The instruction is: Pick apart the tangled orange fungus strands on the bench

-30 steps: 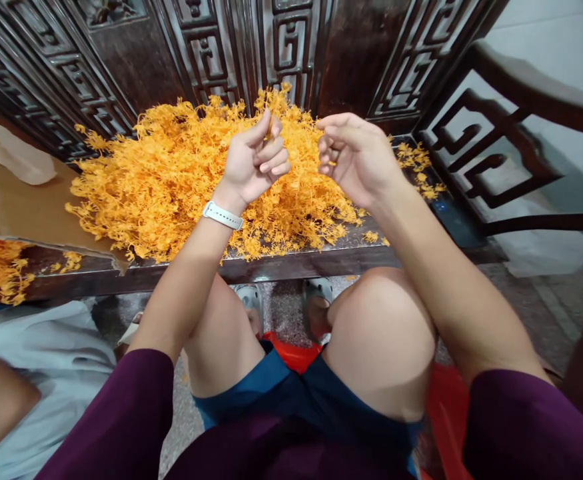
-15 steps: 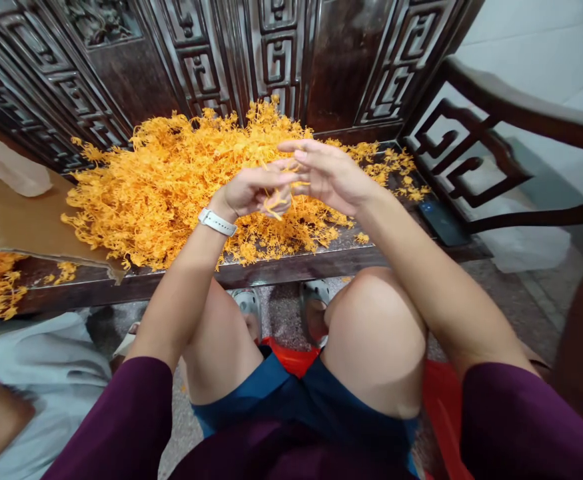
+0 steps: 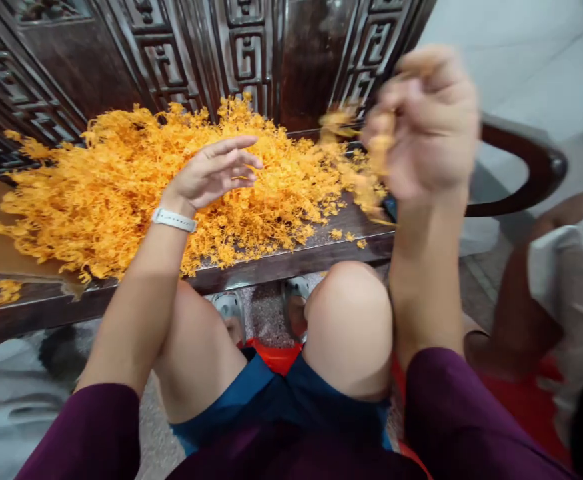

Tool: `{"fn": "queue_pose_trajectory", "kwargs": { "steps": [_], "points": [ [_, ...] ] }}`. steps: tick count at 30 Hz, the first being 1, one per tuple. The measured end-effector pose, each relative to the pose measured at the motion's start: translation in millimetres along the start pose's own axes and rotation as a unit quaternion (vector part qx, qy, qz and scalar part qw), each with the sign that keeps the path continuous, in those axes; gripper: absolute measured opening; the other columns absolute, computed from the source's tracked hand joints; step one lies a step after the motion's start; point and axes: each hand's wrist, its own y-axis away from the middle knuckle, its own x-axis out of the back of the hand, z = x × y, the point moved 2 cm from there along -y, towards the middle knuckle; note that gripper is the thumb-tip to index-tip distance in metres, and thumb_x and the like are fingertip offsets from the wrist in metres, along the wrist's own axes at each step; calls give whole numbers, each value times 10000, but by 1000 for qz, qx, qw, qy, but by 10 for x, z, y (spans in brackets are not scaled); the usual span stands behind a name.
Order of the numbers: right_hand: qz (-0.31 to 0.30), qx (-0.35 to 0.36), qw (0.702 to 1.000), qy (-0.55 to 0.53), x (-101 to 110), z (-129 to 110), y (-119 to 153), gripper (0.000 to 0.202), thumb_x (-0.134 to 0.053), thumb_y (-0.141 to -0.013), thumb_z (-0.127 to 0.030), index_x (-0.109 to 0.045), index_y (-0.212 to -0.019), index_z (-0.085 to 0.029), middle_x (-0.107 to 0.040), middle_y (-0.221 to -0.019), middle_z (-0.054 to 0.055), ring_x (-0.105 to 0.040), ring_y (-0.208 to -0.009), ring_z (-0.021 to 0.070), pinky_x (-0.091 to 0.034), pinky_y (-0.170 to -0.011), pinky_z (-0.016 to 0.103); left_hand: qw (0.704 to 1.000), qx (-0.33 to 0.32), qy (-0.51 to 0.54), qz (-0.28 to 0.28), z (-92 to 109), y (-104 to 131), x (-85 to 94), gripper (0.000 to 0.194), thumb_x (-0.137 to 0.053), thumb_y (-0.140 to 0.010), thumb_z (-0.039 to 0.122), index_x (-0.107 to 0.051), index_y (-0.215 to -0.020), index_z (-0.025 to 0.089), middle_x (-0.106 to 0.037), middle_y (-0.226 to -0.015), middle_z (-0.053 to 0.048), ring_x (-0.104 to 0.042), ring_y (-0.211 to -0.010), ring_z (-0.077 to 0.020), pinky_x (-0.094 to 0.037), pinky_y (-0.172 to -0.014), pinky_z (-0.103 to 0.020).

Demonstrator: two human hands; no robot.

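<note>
Here the left hand (image 3: 216,172) hovers with fingers spread over the orange pile (image 3: 136,180), while the blurred right hand (image 3: 428,123) grips orange sprigs (image 3: 378,150).

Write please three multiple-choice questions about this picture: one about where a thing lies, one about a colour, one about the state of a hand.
1. Where does the heap of sprigs lie?
A. on the dark wooden bench
B. on the floor
C. in the person's lap

2. What colour is the band on the left wrist?
A. black
B. white
C. red

3. How is the left hand?
A. shut in a fist
B. gripping the bench edge
C. open, fingers spread over the heap

Answers:
1 A, the orange heap covers the bench top before the carved panel.
2 B, the band shows white against the arm.
3 C, its fingers are stretched out and hold nothing; the right hand, raised and blurred, carries some sprigs.
</note>
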Motion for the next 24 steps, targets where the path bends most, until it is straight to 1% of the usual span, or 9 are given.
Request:
{"fn": "queue_pose_trajectory", "kwargs": {
  "steps": [2, 4, 5, 8, 11, 13, 16, 20, 24],
  "points": [
    [112, 46, 993, 1, 519, -276, 219, 435, -990, -705, -299, -826, -1076, -455, -631, -927, 7, -504, -655, 151, -416, -555, 358, 1000, 23, 9, 11, -6, 12, 25, 442, -816, -922, 563, -815, -1290, 319, -852, -1127, -53, -820, -989, -197, -686, -890, -392],
    [285, 149, 945, 60, 1110, -464, 669, 301, -833, -751, -571, -791, -1050, -573, -539, -824, 40, -347, -546, 169, -223, -511, 411, 999, 48, 8, -1, -40, 3, 48, 449, -860, -876, 608, -859, -1245, 352, -874, -1113, -46, -793, -905, -164, -667, -858, -377],
    [355, 146, 917, 104, 1368, -477, 971, 235, -725, -735, -646, -762, -961, -590, -451, -746, 37, -245, -517, 166, -140, -533, 405, 998, 56, -11, -5, -71, -11, 66, 450, -859, -876, 627, -868, -1237, 360, -882, -1090, -44, -780, -880, -162, -653, -844, -394],
    [427, -32, 891, 151, 1826, -164, 2018, 176, -682, -762, -541, -712, -927, -490, -314, -729, 27, -255, -589, 237, -174, -575, 435, 993, 79, -90, -10, -214, -80, 129, 434, -885, -858, 628, -872, -1220, 390, -894, -1027, -24, -768, -876, -173, -630, -822, -441],
    [533, -254, 806, 46, 1883, 486, 3055, 160, -593, -926, -448, -663, -857, -321, -448, -747, 31, -427, -629, 225, -374, -559, 388, 990, 88, -111, -20, -355, -132, 158, 401, -859, -878, 650, -871, -1190, 399, -899, -1001, -4, -760, -853, -160, -624, -780, -413],
    [570, -398, 719, 9, 1812, 917, 3591, 271, -513, -1051, -378, -679, -886, -242, -612, -852, 81, -596, -720, 231, -496, -595, 373, 990, 87, -108, -27, -409, -138, 157, 408, -840, -883, 685, -871, -1168, 394, -898, -983, 6, -749, -828, -155, -616, -735, -386],
    [585, -512, 629, -11, 1729, 1375, 4090, 347, -696, -1090, -435, -704, -1310, -168, -732, -1259, 103, -741, -1057, 227, -660, -892, 409, 988, 97, -112, -32, -438, -121, 153, 471, -832, -874, 727, -857, -1184, 372, -897, -993, 1, -734, -822, -157, -596, -704, -378],
    [575, -563, 593, -29, 1689, 1718, 4295, 434, -735, -1078, -404, -673, -1444, -179, -698, -1444, 133, -736, -1231, 276, -658, -1032, 499, 986, 108, -127, -27, -425, -106, 162, 601, -844, -817, 798, -850, -1196, 332, -892, -998, -25, -738, -841, -175, -578, -743, -408],
    [513, -600, 612, -56, 1587, 1964, 4187, 435, -734, -1078, -406, -672, -1443, -177, -701, -1437, 133, -738, -1224, 276, -658, -1028, 498, 985, 94, -141, -43, -405, -101, 138, 594, -844, -817, 794, -849, -1174, 319, -889, -987, -28, -748, -840, -159, -557, -713, -353]
  ]
}}
